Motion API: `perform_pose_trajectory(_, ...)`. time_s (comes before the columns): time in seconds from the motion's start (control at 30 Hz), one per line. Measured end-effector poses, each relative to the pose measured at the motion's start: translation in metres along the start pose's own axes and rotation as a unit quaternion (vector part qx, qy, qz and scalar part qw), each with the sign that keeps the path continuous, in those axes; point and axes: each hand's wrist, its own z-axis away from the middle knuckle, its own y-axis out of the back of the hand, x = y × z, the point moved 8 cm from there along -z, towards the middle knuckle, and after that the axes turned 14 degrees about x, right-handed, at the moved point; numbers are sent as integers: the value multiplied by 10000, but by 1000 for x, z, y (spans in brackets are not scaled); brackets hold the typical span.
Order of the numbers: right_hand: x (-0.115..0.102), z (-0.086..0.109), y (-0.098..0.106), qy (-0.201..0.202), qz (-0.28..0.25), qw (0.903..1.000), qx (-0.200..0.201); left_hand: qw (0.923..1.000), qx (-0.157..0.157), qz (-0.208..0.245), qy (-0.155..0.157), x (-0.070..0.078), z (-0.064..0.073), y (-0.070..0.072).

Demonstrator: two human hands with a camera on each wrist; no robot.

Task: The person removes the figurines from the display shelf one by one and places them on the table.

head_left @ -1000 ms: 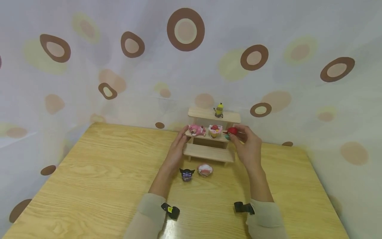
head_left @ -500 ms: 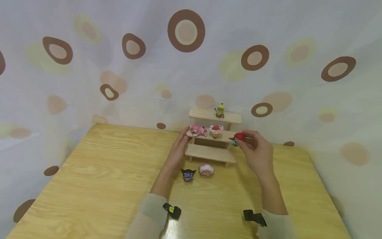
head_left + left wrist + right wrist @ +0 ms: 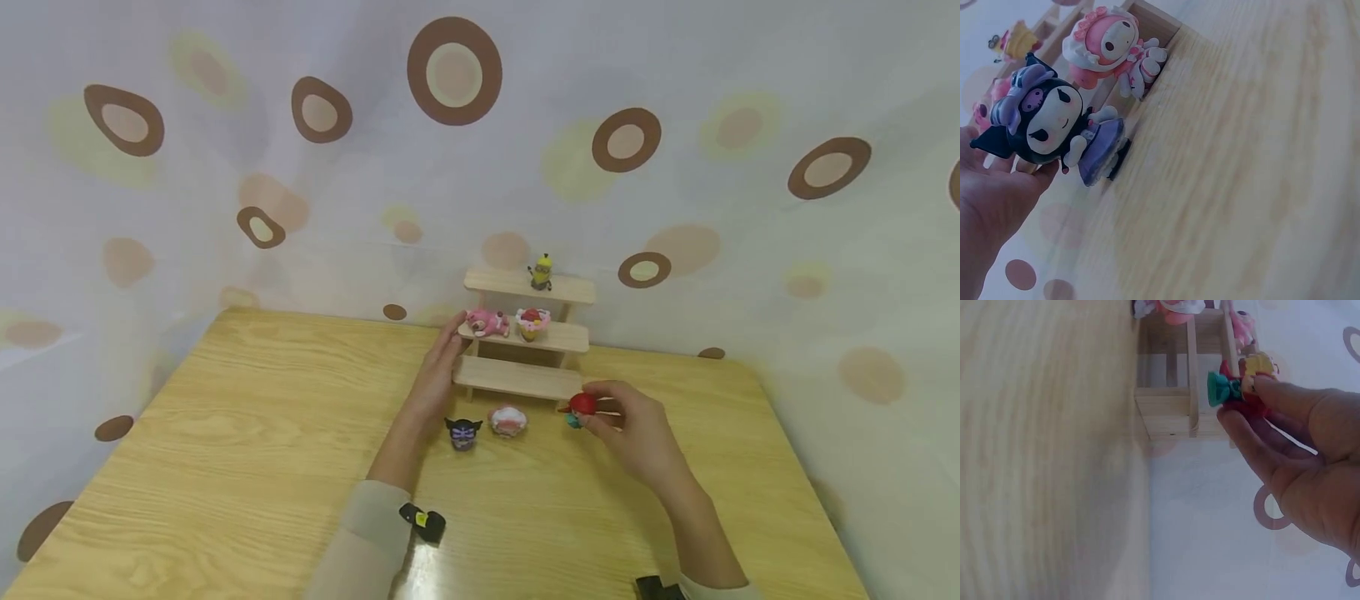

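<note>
My right hand (image 3: 637, 429) pinches a small red-haired figurine (image 3: 581, 406) between thumb and fingers, just beyond the right end of the lowest tier. In the right wrist view its teal base (image 3: 1217, 389) points away from the palm. My left hand (image 3: 435, 379) rests with extended fingers against the left end of a three-tier wooden display shelf (image 3: 517, 377). Part of that hand is hidden behind a figurine in the left wrist view. On the middle tier are a pink bear figurine (image 3: 487, 323) and a cupcake-like figurine (image 3: 532, 323); a yellow minion figurine (image 3: 542, 272) stands on top.
In front of the shelf, on the wooden table (image 3: 285, 433), stand a black-hooded figurine with a purple bow (image 3: 1047, 119) and a pink figurine in a white hood (image 3: 1110, 47). A patterned cloth (image 3: 337, 183) hangs close behind the shelf.
My right hand has drawn the red-haired figurine away from the right end of the middle tier, bringing it down and nearer to me. The left hand stays at the shelf's left end.
</note>
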Motion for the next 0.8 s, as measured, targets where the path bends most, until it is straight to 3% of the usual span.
perform_pose_trajectory(0.17,1,6,-23,-162,-597,9956,-706,9997,22,-179,-146,2,0,6)
perform_pose_trajectory(0.27,2,8,-33,-196,-870,9918,-917,9991,26,-332,-263,4,0,8)
perform_pose_trajectory(0.6,20,15,-50,-252,-651,9859,-1522,9991,-117,-268,-309,5,1,2)
perform_pose_trajectory(0.8,23,18,-50,-162,-548,9847,-1649,9991,-110,-268,-303,6,1,-1)
